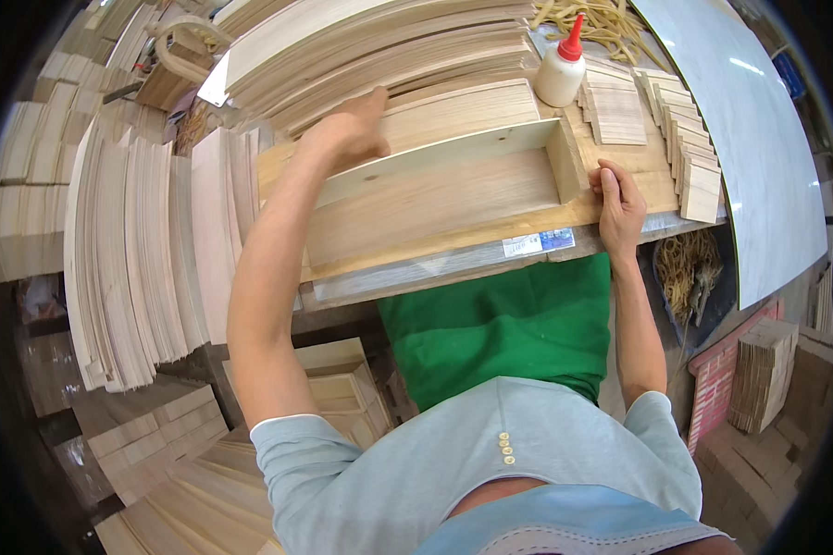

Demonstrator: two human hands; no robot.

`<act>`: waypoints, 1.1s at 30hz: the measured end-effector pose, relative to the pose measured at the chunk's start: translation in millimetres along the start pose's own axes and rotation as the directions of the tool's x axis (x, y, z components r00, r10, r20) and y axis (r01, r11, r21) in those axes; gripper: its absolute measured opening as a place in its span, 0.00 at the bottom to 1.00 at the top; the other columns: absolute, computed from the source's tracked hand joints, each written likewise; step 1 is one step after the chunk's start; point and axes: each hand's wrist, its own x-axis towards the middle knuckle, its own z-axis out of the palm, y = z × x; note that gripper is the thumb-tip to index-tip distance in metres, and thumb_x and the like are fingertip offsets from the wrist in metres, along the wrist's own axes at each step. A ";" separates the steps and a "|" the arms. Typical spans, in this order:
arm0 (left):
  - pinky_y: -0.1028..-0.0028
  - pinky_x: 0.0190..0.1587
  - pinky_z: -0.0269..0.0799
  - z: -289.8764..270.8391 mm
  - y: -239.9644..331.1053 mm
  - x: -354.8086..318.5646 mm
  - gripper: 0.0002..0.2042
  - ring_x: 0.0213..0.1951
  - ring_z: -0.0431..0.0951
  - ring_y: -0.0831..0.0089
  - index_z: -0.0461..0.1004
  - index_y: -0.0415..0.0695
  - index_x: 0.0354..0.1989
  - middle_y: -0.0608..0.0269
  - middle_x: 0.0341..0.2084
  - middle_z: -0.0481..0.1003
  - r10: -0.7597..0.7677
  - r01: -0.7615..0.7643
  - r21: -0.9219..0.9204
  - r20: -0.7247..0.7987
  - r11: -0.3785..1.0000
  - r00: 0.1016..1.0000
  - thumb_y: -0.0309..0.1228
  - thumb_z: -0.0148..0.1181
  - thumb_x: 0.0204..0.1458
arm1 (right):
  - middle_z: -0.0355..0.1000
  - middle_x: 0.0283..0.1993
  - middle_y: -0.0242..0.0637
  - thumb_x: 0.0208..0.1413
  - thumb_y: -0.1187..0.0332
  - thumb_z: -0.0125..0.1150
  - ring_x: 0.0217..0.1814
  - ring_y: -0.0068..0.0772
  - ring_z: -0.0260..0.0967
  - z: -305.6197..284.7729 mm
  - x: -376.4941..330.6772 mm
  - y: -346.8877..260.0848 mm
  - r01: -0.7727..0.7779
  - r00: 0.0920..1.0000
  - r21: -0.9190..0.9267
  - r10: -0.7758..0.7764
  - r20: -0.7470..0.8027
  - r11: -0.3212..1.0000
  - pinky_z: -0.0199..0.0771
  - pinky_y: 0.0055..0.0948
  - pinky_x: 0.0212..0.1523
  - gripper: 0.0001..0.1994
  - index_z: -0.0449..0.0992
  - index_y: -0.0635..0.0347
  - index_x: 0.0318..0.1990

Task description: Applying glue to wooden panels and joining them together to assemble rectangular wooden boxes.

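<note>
left hand (350,134) by boards (463,108) toward bench (655,176) back edge, forearm (282,222) hiding wooden frame (435,163) left end, right hand (622,203) kinda half-curled near front edge, can't tell either's grip

A smooth grey-white panel (779,176) sweeps down the right of the workbench (370,286), and light glints off it in a white streak (747,65) near the top! Over at far left, pale wood stacks (28,227) crowd the edge, while down at lower right a red brick-patterned panel (710,381) shows beside a brown bundle (762,375).
</note>
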 end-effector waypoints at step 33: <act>0.71 0.54 0.68 111.2 88.5 -149.7 0.11 0.49 0.73 0.74 0.68 0.40 0.51 0.62 0.47 0.74 -0.159 -0.445 -0.453 -0.541 -0.772 0.826 0.29 0.48 0.63 | 0.56 0.68 0.46 0.35 0.40 0.74 0.67 0.40 0.57 30.8 -75.3 -99.5 -0.707 0.275 0.272 -0.100 0.956 0.653 0.53 0.41 0.67 0.59 0.50 0.68 0.69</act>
